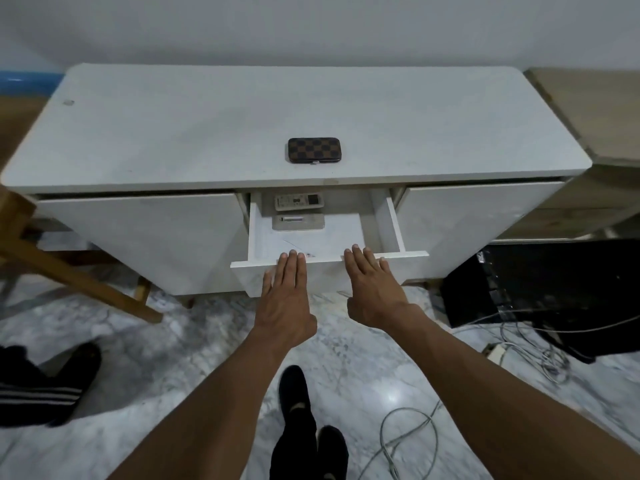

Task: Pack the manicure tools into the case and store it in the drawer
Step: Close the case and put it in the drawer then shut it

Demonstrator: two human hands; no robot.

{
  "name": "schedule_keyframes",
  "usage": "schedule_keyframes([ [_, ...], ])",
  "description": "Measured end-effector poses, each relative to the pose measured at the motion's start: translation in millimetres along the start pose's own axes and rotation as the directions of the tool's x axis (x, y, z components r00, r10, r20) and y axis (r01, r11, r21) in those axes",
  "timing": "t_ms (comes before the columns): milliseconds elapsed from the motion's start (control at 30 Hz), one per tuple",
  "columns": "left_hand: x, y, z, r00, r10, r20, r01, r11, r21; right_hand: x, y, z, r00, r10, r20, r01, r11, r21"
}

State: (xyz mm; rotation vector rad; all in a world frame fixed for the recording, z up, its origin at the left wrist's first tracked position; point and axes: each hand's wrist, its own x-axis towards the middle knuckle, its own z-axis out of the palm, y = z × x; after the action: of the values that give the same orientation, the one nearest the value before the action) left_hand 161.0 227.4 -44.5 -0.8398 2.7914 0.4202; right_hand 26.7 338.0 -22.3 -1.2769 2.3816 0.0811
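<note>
At the left edge of the frame a wooden frame [69, 271] stands slanted on the marble floor [173, 341], and under it, in the lower left corner, lies some dark cloth with white stripes [38, 393]. The white desk [138, 133] fills the upper half of the picture. The case [314, 150], brown with a checked pattern, lies closed on the desk top, in the upper middle of the frame, near the front edge and directly above the drawer.

The drawer [394, 220] is pulled out in the centre of the frame. Two remote controls [299, 201] lie in its back left part, one in front of the other. The case is not in the drawer.

The left hand [285, 299] is at the drawer front, a little left of centre. Its fingers [292, 268] are straight and together, hold nothing, and the tips reach the top edge of the front panel. The right hand [375, 289] is just to the right of it, also with straight fingers [360, 265], a little spread, the tips at the same edge. Whether the palms press the panel I cannot tell.

At the bottom centre a foot in a black sock [294, 393] stands on the floor. At the right a black flat object [554, 289] lies on the floor, with grey cables [540, 348] beside it.
</note>
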Motion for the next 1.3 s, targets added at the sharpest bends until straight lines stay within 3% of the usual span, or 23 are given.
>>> schedule_keyframes([
  [533,-49.9,14.2,7.5,0.993,-0.044,0.111,0.057,0.991,-0.118,-51.2,-7.0,23.3,0.999,0.005,0.032,-0.005,1.0,-0.003],
  [767,-50.9,13.6,6.2,0.993,-0.045,0.113,0.055,0.995,-0.083,-51.4,-12.0,21.7,0.999,0.034,0.034,-0.035,0.999,0.01],
  [967,-41.0,8.7,-8.5,0.996,-0.009,-0.084,0.012,0.999,0.035,-38.1,-11.4,-5.0,0.995,0.067,-0.078,-0.069,0.997,-0.021],
  [1100,-14.5,-0.1,-27.2,0.959,0.045,-0.28,-0.055,0.998,-0.028,-14.8,-11.6,-31.5,0.986,0.121,-0.111,-0.117,0.992,0.045],
  [1300,58.2,-24.7,-80.7,0.935,0.015,-0.355,-0.036,0.998,-0.053,43.0,-20.6,-87.0,0.959,0.113,-0.26,-0.076,0.986,0.149],
])
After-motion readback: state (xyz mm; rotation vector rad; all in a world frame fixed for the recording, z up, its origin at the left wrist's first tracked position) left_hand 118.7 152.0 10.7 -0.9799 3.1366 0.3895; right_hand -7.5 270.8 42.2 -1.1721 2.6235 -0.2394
